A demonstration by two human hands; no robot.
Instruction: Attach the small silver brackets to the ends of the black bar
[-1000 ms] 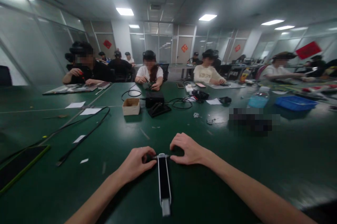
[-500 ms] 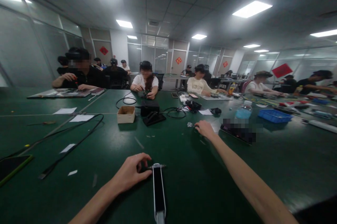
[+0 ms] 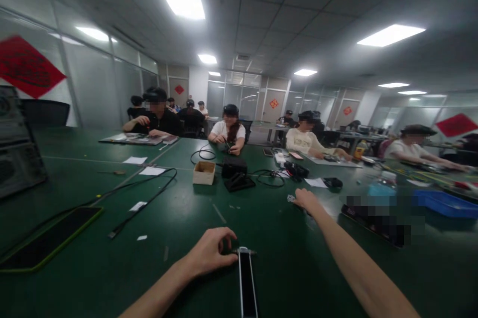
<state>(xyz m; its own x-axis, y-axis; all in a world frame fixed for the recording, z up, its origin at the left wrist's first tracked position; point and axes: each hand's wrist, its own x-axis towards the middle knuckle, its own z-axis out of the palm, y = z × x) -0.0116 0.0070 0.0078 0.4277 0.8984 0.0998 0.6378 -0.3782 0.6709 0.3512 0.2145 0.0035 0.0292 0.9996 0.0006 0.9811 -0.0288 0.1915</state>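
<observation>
In front of me a slim white-edged black bar (image 3: pixel 247 283) points away from me, with a thin metal crosspiece at its far end. My left hand (image 3: pixel 213 254) rests on the table to its left, fingers curled, with thumb and fingertips closed at the crosspiece's left end. Further off to the right, my right hand (image 3: pixel 308 201) reaches across the table. Its fingertips are pinched at a small silvery metal piece (image 3: pixel 291 199), whose exact kind is too small to make out.
A small cardboard box (image 3: pixel 203 173) and a black box (image 3: pixel 234 166) with cables stand ahead. On the right are a blue tray (image 3: pixel 446 203), a bottle (image 3: pixel 381 186) and a blurred dark object (image 3: pixel 373 223). A green-edged black mat (image 3: pixel 52 238) lies left. People sit opposite.
The view has turned left, so everything sits further right. My right fingers have closed on the small metal piece that lay beside them. My left hand stays at the crosspiece.
</observation>
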